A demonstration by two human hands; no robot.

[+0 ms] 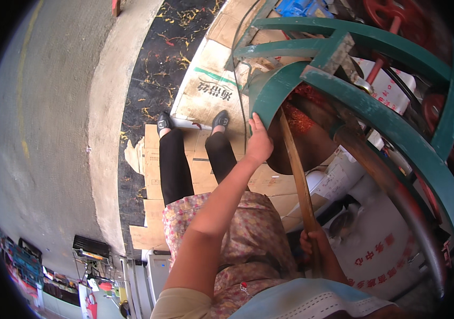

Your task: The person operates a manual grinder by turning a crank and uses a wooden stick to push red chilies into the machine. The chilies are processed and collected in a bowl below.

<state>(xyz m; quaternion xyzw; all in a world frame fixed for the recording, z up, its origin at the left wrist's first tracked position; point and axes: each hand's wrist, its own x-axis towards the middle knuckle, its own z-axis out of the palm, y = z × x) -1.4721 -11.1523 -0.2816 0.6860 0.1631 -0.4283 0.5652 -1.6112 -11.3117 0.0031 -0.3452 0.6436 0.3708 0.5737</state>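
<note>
My left hand (260, 144) is at the rim of a curved green metal chute (276, 87), fingers over its edge and thumb hidden. Inside the chute's mouth lies red, crumbly material like chili flakes (298, 118). My right hand (314, 242) is closed around the lower part of a long wooden stick (297, 167). The stick slants up and away from me, its far end inside the chute mouth beside the red material. A dark brown, rounded surface (290, 151) shows below the mouth.
A green machine frame (381, 98) with red wheels (394, 13) and a thick, worn pole (391, 186) stands at the right. Flattened cardboard (205, 98) lies underfoot. White printed sacks (375, 260) sit at lower right. Debris litters a black mat (155, 69); concrete ground (57, 122) lies left.
</note>
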